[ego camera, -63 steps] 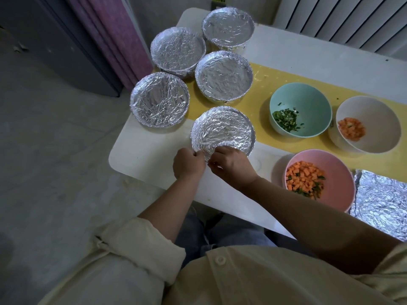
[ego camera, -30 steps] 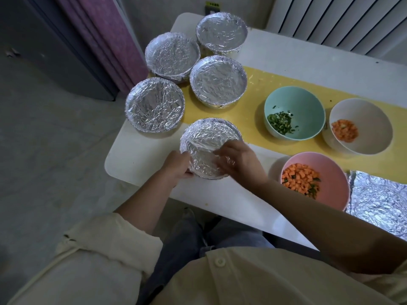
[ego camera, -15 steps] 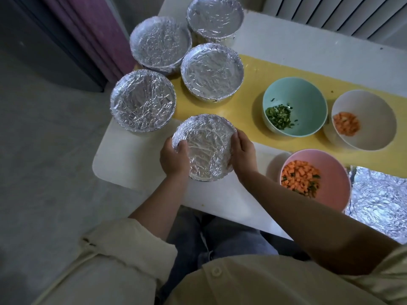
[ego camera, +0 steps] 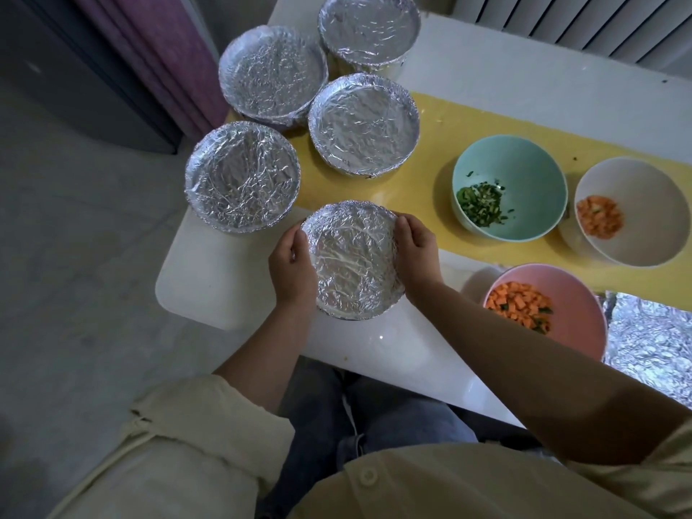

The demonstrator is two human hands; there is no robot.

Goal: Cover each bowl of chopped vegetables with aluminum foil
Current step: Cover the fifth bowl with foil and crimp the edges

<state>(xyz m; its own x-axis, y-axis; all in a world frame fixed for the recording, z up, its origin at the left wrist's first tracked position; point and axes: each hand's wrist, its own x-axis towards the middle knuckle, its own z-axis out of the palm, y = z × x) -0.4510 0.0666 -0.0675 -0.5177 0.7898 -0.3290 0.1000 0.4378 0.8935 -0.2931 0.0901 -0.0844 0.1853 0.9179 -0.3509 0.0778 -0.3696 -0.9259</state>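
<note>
We have slid our left hand (ego camera: 292, 267) and right hand (ego camera: 417, 256) to opposite sides of the bowl (ego camera: 352, 264); each grip curls round its rim

Bowl 1 (ego camera: 352, 260): foil crinkled, tucked over rim, at near bench edge; left hand (ego camera: 292, 267) grips 9 o'clock rim, right hand (ego camera: 417, 252) grips 3 o'clock rim.
Bowl 2 (ego camera: 241, 177), Bowl 3 (ego camera: 363, 123), Bowl 4 (ego camera: 271, 71), Bowl 5 (ego camera: 369, 28): foil-covered, clustered 10 to 12 o'clock of Bowl 1.
Uncovered: teal bowl (ego camera: 524, 162), chopped greens, 2 o'clock; white bowl (ego camera: 644, 189), carrot dice, 3 o'clock; pink bowl (ego camera: 576, 297), carrot-green mix, 4 o'clock.
Foil sheet (ego camera: 651, 331): flat, just beside pink bowl, its 3 o'clock side.
</note>
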